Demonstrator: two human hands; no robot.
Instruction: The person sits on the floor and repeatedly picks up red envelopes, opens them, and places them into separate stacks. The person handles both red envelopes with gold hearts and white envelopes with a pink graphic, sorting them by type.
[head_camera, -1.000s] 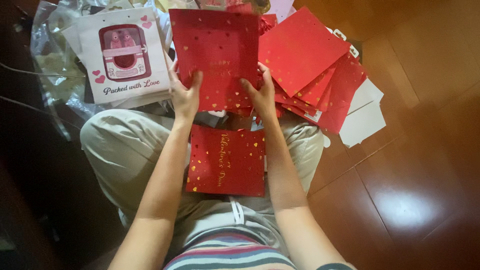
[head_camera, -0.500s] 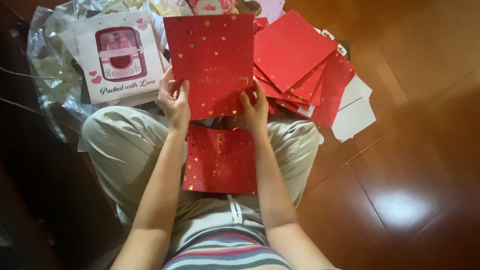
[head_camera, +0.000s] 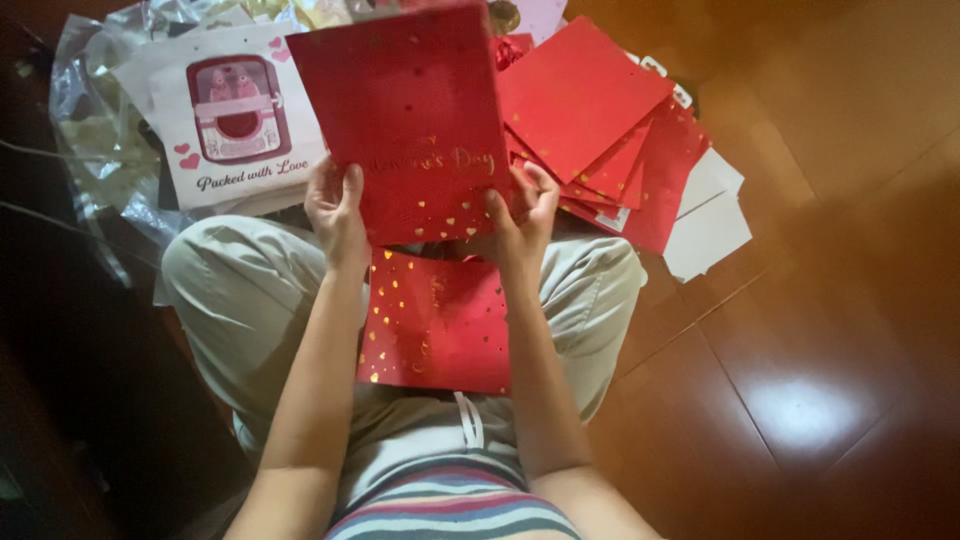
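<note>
Nearest, a red sheet (head_camera: 435, 325) with gold hearts lies flat on the lap of the person sitting cross-legged on the wooden floor (head_camera: 820, 330). Just above it the left hand (head_camera: 335, 205) and right hand (head_camera: 520, 205) each grip a lower edge of a red card (head_camera: 405, 110), held upright. Farther off, a pile of red cards (head_camera: 600, 120) fans out at right, and a white card (head_camera: 235, 115) with a pink picture lies at left on clear plastic wrap (head_camera: 85, 120).

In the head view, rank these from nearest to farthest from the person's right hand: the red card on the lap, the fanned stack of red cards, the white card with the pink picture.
From the right hand:
1. Red card on the lap, just below the hand.
2. Fanned stack of red cards, on the floor up and to its right.
3. White card with the pink picture, far across, beyond the left hand.
</note>
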